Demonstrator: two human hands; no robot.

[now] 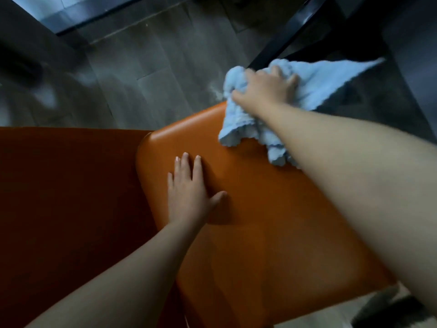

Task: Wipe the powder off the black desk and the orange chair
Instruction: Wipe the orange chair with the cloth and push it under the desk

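Note:
The orange chair (248,209) fills the lower middle of the view, its seat tilted toward the right. My left hand (189,185) lies flat on the seat with straight fingers. My right hand (264,91) grips a bunched light blue cloth (314,81) at the seat's far edge; part of the cloth hangs over the edge and a corner trails to the right. A faint puff of white powder (216,91) shows just past that edge, left of the cloth. The black desk's leg (283,31) slants across the upper right.
Grey wood-look floor (153,67) lies beyond the chair. A darker orange surface (66,197) sits to the left of the seat. A dark blurred shape (23,67) is at the far left, and a bright doorway strip (47,8) at top left.

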